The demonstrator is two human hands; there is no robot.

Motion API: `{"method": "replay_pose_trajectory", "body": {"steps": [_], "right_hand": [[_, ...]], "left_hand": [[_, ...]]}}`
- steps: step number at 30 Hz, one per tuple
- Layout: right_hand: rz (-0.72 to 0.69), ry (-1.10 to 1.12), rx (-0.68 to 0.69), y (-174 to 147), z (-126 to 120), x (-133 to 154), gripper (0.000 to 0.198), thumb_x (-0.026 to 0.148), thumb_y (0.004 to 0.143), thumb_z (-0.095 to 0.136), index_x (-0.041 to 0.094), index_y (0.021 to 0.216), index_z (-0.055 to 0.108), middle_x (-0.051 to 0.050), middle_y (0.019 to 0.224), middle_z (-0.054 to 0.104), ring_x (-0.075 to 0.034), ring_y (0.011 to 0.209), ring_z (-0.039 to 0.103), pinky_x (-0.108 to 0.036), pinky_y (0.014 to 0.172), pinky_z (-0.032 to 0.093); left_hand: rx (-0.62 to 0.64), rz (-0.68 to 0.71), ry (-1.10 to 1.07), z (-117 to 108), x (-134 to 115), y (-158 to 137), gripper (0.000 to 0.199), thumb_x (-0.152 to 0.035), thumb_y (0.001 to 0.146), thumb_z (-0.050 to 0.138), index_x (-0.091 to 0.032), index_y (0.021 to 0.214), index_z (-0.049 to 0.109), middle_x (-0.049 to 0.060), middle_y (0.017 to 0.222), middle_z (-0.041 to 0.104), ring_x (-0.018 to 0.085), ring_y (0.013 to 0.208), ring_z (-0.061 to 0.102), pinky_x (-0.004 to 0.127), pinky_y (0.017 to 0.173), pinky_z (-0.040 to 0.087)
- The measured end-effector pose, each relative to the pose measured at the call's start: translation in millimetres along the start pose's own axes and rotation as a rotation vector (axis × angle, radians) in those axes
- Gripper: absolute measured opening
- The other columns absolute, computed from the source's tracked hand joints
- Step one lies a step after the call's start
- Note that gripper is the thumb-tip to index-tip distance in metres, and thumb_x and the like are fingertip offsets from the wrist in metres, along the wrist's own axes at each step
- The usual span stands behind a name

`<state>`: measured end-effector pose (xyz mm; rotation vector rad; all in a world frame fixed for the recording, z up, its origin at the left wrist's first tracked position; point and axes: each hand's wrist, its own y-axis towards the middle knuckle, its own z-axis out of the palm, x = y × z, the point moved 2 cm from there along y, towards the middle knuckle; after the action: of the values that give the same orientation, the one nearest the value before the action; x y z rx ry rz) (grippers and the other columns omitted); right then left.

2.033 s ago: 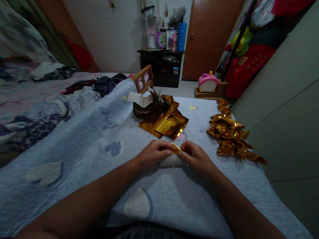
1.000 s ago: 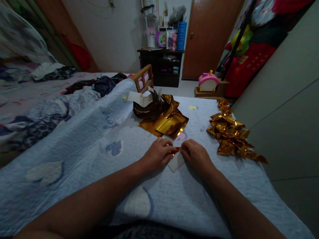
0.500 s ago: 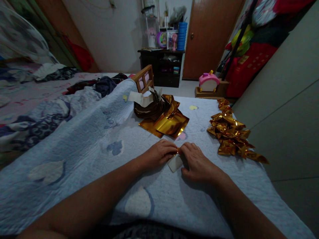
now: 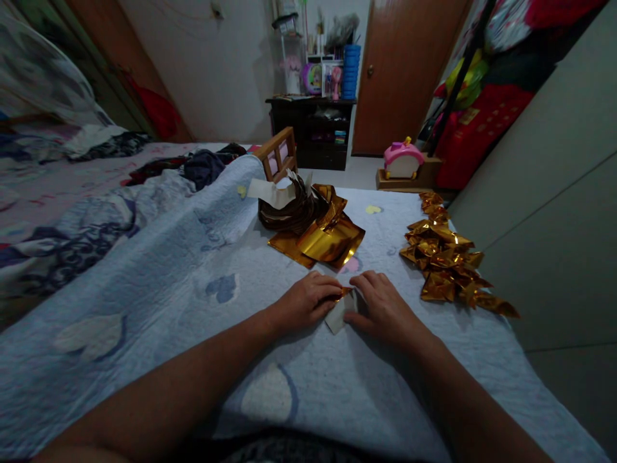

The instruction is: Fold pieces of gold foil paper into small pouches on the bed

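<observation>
A small sheet of gold foil paper (image 4: 339, 315), partly folded, lies on the bedspread with its pale back facing up and a strip of gold at its far edge. My left hand (image 4: 310, 299) pinches its left side, fingers closed on the gold fold. My right hand (image 4: 383, 308) is on the right side, its thumb at the pale part and its fingers by the upper corner; both hands partly cover the sheet. Beyond them sits a stack of gold foil sheets (image 4: 332, 239), some fanned out. On the right is a pile of folded gold pieces (image 4: 443, 257).
The blue quilted bedspread (image 4: 193, 308) spreads beneath everything, bunched up on the left. A small wooden rail (image 4: 277, 154) stands behind the stack. Farther off are a dark cabinet (image 4: 308, 138), a pink toy (image 4: 403, 161) and a pale wardrobe side (image 4: 544, 212).
My right hand's thumb has shifted left onto the pale paper, and its fingers have opened a little from the fold, baring more of the gold edge. The left hand stays put.
</observation>
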<state>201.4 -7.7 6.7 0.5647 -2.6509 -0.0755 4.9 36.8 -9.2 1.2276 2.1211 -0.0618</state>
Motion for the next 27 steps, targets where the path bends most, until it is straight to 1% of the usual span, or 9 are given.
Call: {"method": "replay_pose_trajectory", "body": {"steps": [2, 5, 10, 12, 14, 17, 19, 24, 27], "right_hand": [[0.040, -0.003, -0.019, -0.9, 2.2, -2.4, 0.043, 0.027, 0.077, 0.076, 0.018, 0.116, 0.060, -0.013, 0.110, 0.061, -0.030, 0.103, 0.053, -0.043, 0.089, 0.044], [0.072, 0.075, -0.002, -0.8, 6.0, -5.1, 0.045, 0.023, 0.076, 0.074, 0.017, 0.119, 0.058, -0.011, 0.106, 0.062, -0.028, 0.099, 0.055, -0.041, 0.086, 0.045], [0.167, 0.174, 0.009, 1.9, 8.4, -8.0, 0.042, 0.017, 0.075, 0.070, 0.019, 0.115, 0.059, -0.005, 0.091, 0.064, -0.023, 0.086, 0.057, -0.033, 0.075, 0.042], [0.216, 0.135, 0.011, 2.7, 8.7, -8.4, 0.034, 0.020, 0.077, 0.070, 0.018, 0.109, 0.061, -0.005, 0.087, 0.064, -0.023, 0.082, 0.057, -0.033, 0.072, 0.040], [0.253, 0.042, -0.011, 3.2, 9.2, -8.6, 0.022, 0.026, 0.081, 0.069, 0.017, 0.100, 0.063, -0.008, 0.087, 0.064, -0.025, 0.083, 0.056, -0.035, 0.074, 0.039], [0.261, -0.078, -0.042, 4.3, 11.5, -7.7, 0.017, 0.033, 0.085, 0.066, 0.017, 0.092, 0.063, -0.011, 0.092, 0.064, -0.028, 0.087, 0.055, -0.038, 0.077, 0.039], [0.262, -0.100, -0.053, 5.5, 13.6, -6.8, 0.014, 0.031, 0.086, 0.065, 0.018, 0.090, 0.062, -0.011, 0.093, 0.063, -0.028, 0.089, 0.054, -0.038, 0.079, 0.038], [0.298, -0.104, -0.051, 9.7, 16.3, -4.7, 0.004, 0.022, 0.087, 0.062, 0.019, 0.084, 0.061, -0.010, 0.092, 0.063, -0.027, 0.089, 0.055, -0.037, 0.078, 0.036], [0.321, -0.103, -0.041, 12.3, 15.9, -4.7, 0.006, 0.018, 0.089, 0.059, 0.019, 0.083, 0.061, -0.010, 0.091, 0.064, -0.027, 0.090, 0.056, -0.036, 0.077, 0.035]], "left_hand": [[0.000, 0.001, -0.001, -0.2, -0.7, 0.1, 0.025, -0.016, 0.096, 0.057, -0.017, 0.118, 0.068, 0.011, 0.123, 0.070, 0.024, 0.112, 0.063, 0.041, 0.098, 0.046], [-0.002, 0.001, -0.004, -0.8, -2.0, 0.3, 0.025, -0.016, 0.096, 0.056, -0.017, 0.118, 0.068, 0.012, 0.122, 0.070, 0.024, 0.112, 0.063, 0.042, 0.097, 0.047], [0.000, -0.019, -0.015, -1.0, -3.6, 0.7, 0.026, -0.016, 0.096, 0.055, -0.019, 0.118, 0.068, 0.011, 0.123, 0.070, 0.024, 0.113, 0.063, 0.042, 0.098, 0.046], [0.001, -0.020, -0.020, -0.8, -3.9, 1.1, 0.027, -0.016, 0.095, 0.055, -0.019, 0.119, 0.068, 0.011, 0.122, 0.070, 0.024, 0.112, 0.063, 0.041, 0.098, 0.046], [0.003, -0.014, -0.014, -0.4, -3.8, 1.5, 0.026, -0.016, 0.095, 0.056, -0.019, 0.118, 0.068, 0.011, 0.121, 0.071, 0.024, 0.112, 0.063, 0.041, 0.097, 0.046], [-0.009, 0.003, -0.001, 0.5, -3.1, 1.7, 0.026, -0.016, 0.095, 0.056, -0.018, 0.118, 0.068, 0.011, 0.121, 0.070, 0.023, 0.112, 0.063, 0.040, 0.097, 0.045], [-0.016, 0.009, 0.003, 1.2, -2.4, 1.4, 0.025, -0.016, 0.096, 0.055, -0.017, 0.118, 0.068, 0.011, 0.121, 0.070, 0.023, 0.112, 0.063, 0.039, 0.097, 0.045], [0.008, -0.004, 0.022, 2.0, -1.9, 1.3, 0.026, -0.017, 0.096, 0.055, -0.019, 0.118, 0.068, 0.010, 0.120, 0.070, 0.024, 0.111, 0.063, 0.040, 0.096, 0.045], [0.011, 0.004, 0.019, 1.6, -2.3, 1.5, 0.026, -0.017, 0.096, 0.053, -0.019, 0.118, 0.068, 0.011, 0.120, 0.070, 0.023, 0.109, 0.063, 0.040, 0.096, 0.045]]}}
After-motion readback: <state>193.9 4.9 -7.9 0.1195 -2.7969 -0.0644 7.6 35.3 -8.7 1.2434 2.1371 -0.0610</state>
